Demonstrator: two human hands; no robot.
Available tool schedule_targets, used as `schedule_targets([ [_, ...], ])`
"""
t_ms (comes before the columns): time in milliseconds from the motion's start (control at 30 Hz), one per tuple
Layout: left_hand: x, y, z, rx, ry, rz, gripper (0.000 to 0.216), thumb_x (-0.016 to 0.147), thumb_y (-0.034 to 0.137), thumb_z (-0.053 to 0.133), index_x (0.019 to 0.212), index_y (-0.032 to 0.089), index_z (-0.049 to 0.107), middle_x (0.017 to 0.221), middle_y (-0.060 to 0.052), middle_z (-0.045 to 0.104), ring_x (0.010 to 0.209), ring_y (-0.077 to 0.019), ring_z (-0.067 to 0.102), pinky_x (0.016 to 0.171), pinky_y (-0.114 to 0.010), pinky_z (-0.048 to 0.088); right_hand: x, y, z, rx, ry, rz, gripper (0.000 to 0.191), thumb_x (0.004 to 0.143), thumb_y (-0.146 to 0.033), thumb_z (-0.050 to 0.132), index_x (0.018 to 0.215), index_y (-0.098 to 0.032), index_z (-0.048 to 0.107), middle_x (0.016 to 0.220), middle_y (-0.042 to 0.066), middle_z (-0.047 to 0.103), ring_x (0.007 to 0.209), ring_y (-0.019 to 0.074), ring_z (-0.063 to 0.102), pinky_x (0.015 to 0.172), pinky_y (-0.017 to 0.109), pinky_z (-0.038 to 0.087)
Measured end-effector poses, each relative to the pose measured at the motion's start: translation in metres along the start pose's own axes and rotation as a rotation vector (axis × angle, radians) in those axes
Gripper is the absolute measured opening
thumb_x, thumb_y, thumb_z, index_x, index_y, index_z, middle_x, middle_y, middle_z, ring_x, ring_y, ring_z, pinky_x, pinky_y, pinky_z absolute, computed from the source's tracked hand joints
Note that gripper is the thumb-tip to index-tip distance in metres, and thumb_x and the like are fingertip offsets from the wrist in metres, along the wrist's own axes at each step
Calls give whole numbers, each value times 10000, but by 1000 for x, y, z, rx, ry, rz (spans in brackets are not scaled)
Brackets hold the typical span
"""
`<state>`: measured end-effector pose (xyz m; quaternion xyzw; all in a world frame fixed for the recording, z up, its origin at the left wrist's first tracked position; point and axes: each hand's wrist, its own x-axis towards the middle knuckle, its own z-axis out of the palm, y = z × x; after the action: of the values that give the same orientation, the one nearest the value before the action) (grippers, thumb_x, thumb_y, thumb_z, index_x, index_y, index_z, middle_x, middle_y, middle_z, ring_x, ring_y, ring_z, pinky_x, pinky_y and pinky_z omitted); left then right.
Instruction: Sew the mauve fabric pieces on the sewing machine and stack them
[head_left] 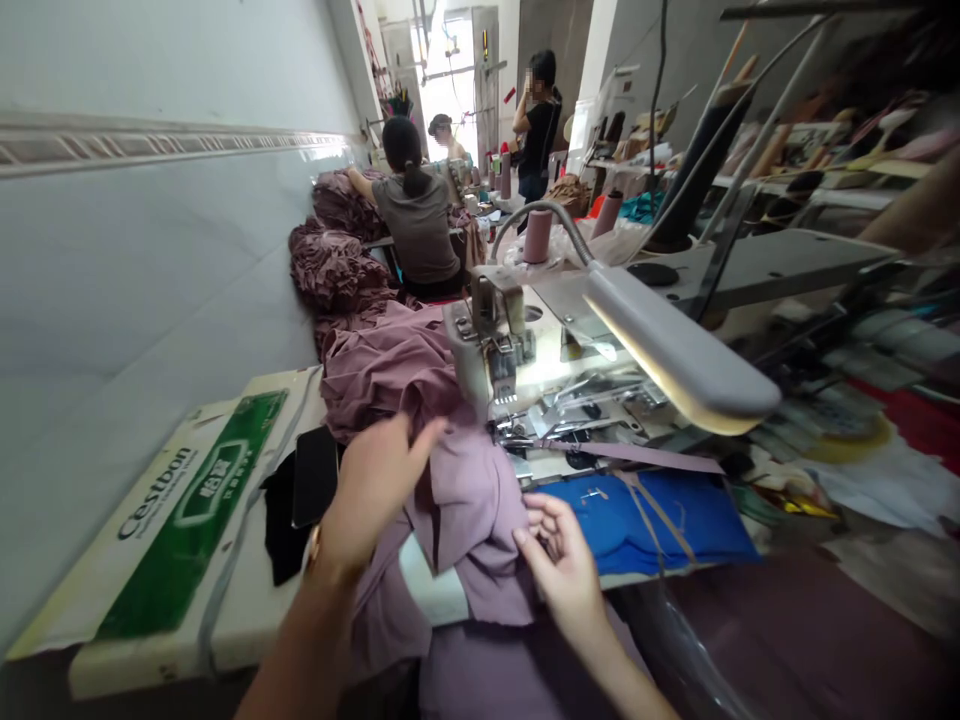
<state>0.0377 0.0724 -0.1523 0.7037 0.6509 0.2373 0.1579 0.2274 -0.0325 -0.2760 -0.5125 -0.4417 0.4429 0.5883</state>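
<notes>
My left hand [375, 485] lies flat on mauve fabric [465, 510], fingers stretched toward the needle area of a white sewing machine [499, 345]. My right hand [562, 560] pinches the near edge of the same fabric just right of it, beside a blue cloth pad [652, 525]. More of the mauve fabric is bunched behind the machine head. A thin mauve strip [637, 455] runs rightward from the needle area across the machine bed.
A lamp [675, 350] on a bent neck hangs over the machine. A green and white Cestbon box [187, 505] and a black phone [315, 475] lie at left by the wall. Ahead, a seated person [416, 215] sews; another stands [536, 120]. Thread cones [537, 235] stand behind.
</notes>
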Motion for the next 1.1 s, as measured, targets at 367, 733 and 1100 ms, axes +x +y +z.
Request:
schedule_targets([
  [367,-95,-37,3,-705,-427,-101,263,907,433,521,828,183,547,752,8,531,705,-143,513,643,-218,399,-56,14,-42,-344,-352,47,189,880,-342,604,840,-206,728,808,63,770,784,240,725,735,276,568],
  [733,-46,-21,-10,-657,-118,-16,205,909,380,550,842,186,550,744,34,490,704,-112,445,613,-190,331,-31,-13,-61,-362,-367,82,299,935,-411,522,1001,-230,751,1023,101,776,1012,292,700,898,370,545],
  [1100,4,-26,-28,-658,-25,55,198,869,386,588,839,191,564,755,31,496,676,-110,441,589,-185,340,10,-20,-34,-148,-369,132,276,930,-368,551,1102,-172,639,743,50,730,737,229,719,708,326,544],
])
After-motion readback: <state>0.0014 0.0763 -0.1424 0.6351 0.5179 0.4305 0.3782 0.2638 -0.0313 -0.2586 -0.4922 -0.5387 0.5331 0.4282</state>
